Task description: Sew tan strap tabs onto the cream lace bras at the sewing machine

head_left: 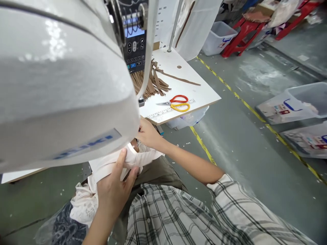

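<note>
A white sewing machine fills the upper left, its head close in front of me. Under it lies a white garment with lace parts, a smooth light band running along its edge. My left hand grips the cloth, forefinger stretched along the top and thumb at the near edge. On the far right side of the cloth is my right hand, bent at the wrist; its fingertips disappear behind the machine head, so what they do is hidden. The needle area cannot be seen. White lace fabric hangs at the lower left.
Thread snips with red and yellow handles lie on the white tabletop beside a printed ruler. Behind them is a pile of brown strips. Clear bins and a red stool stand on the floor at right.
</note>
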A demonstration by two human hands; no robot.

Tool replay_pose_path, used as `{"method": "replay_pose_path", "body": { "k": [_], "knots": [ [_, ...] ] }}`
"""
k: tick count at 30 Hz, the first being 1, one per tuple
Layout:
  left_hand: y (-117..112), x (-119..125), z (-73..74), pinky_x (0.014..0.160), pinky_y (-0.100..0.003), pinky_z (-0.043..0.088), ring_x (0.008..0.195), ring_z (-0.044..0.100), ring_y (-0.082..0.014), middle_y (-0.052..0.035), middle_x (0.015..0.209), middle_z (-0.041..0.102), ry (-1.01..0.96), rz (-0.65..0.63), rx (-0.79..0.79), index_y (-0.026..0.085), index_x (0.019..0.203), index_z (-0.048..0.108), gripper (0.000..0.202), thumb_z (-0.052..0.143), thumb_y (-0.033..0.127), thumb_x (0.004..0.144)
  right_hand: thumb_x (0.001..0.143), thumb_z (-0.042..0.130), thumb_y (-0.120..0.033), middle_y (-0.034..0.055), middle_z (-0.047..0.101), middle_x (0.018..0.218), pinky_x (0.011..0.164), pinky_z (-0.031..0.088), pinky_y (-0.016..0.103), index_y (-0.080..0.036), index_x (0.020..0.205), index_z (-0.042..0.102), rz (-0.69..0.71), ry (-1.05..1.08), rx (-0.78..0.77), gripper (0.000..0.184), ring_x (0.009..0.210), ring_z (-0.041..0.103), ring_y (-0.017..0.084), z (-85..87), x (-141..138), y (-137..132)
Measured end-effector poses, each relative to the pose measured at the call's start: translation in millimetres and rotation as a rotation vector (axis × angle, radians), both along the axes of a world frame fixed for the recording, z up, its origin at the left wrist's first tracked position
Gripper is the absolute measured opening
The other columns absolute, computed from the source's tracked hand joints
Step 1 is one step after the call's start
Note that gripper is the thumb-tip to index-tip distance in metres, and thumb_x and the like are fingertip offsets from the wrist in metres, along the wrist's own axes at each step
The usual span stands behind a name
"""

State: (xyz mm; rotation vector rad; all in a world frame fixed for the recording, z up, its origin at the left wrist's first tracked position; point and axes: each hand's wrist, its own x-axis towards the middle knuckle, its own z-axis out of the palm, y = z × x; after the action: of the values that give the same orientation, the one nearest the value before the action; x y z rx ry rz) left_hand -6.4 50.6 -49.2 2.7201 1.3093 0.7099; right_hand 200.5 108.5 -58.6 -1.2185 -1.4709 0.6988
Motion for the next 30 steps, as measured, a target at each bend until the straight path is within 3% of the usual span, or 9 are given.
{"method": "replay_pose_path", "body": {
  "k": [5, 12, 21, 27, 30],
  "knots": [
    [-0.6, 0.4, 1.4, 0.040, -0.020, 0.029, 0.031, 0.042, -0.0073, 0.0070, 0.046, 0.058, -0.001, -0.004, 0.014, 0.013, 0.132, 0.057, 0.052, 0.064, 0.043, 0.090, 0.093, 0.056, -0.029, 0.0080, 0.060, 0.124, 0.082, 0.051, 0.029, -0.019, 0.097, 0.065, -0.025, 0.162, 0.022, 0.014, 0.112, 0.057, 0.019, -6.7, 3.0, -13.3],
    [-1.0, 0.7, 2.3, 0.045, -0.021, 0.035, 0.042, 0.055, -0.0088, -0.0031, 0.078, 0.076, 0.001, 0.008, 0.021, 0.015, 0.134, 0.055, 0.052, 0.065, 0.041, 0.089, 0.095, 0.055, -0.033, 0.0070, 0.059, 0.110, 0.085, 0.052, 0.031, -0.020, 0.099, 0.063, -0.051, 0.170, -0.048, 0.016, 0.104, 0.058, 0.018, -11.6, 9.0, -31.2],
    [-3.4, 1.6, 4.4, 0.043, -0.021, 0.033, 0.038, 0.051, -0.0075, -0.0032, 0.074, 0.075, -0.014, 0.061, -0.038, 0.014, 0.132, 0.058, 0.050, 0.063, 0.042, 0.090, 0.096, 0.054, -0.033, 0.0080, 0.059, 0.109, 0.085, 0.051, 0.032, -0.019, 0.100, 0.062, -0.027, 0.197, -0.084, 0.017, 0.102, 0.059, 0.018, -12.4, 9.6, -40.5],
    [-5.5, 0.6, 4.6, 0.041, -0.022, 0.032, 0.034, 0.047, -0.0051, -0.0079, 0.094, 0.077, -0.024, 0.075, -0.083, 0.017, 0.133, 0.056, 0.050, 0.064, 0.040, 0.090, 0.096, 0.054, -0.031, 0.0076, 0.060, 0.106, 0.082, 0.050, 0.031, -0.019, 0.099, 0.063, 0.000, 0.202, -0.106, 0.015, 0.098, 0.059, 0.018, -11.0, 8.0, -43.9],
    [-6.3, 1.9, 5.4, 0.043, -0.022, 0.037, 0.035, 0.048, -0.0056, -0.0122, 0.110, 0.074, -0.027, 0.095, -0.109, 0.017, 0.140, 0.048, 0.057, 0.062, 0.042, 0.090, 0.095, 0.055, -0.032, 0.0075, 0.060, 0.105, 0.079, 0.050, 0.030, -0.019, 0.098, 0.062, 0.003, 0.214, -0.115, 0.015, 0.094, 0.059, 0.017, -9.4, 7.5, -44.8]
  ]
}}
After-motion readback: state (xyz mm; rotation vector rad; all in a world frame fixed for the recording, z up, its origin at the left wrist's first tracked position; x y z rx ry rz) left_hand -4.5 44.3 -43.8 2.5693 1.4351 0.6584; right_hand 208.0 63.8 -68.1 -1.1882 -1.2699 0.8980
